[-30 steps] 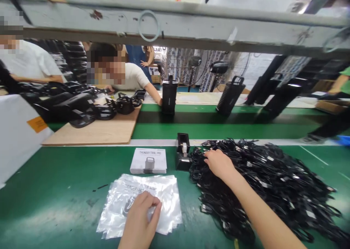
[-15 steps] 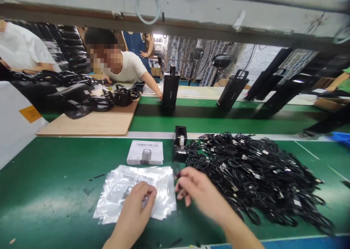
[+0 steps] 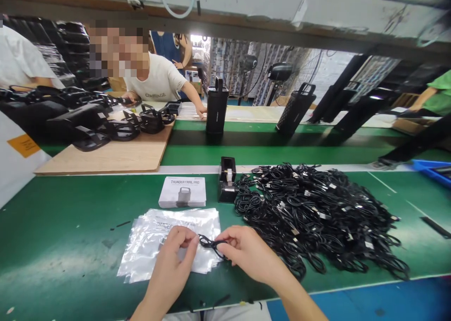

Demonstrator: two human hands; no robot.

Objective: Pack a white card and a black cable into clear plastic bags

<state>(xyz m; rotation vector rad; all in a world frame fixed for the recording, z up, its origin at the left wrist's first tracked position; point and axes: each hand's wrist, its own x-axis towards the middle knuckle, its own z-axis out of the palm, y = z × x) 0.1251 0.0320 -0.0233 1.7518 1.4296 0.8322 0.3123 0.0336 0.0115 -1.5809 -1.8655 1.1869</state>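
Green-topped workbench (image 3: 70,217) inspected from the wearer's position, 12 o'clock straight ahead. At 6 o'clock, the left hand (image 3: 169,264) and right hand (image 3: 250,255) meet, each pinching with fingertips pressed together on a small looped black cable (image 3: 211,246), which is held between them just above the bench. The left hand overlaps a flat stack of clear printed plastic bags (image 3: 148,246); the bags' contents cannot be determined. Beyond the stack, at 12 o'clock, lies a printed THUNDER TRAIL PRO box (image 3: 182,191), with a black tape dispenser (image 3: 227,180) holding a tape roll just beside it. A heap of black cables (image 3: 310,217) occupies 2 o'clock. A blue tray (image 3: 431,173) sits at 3 o'clock; its dark contents are too small to identify. A wooden board (image 3: 105,161) at 10 o'clock carries black moulded parts (image 3: 91,123).
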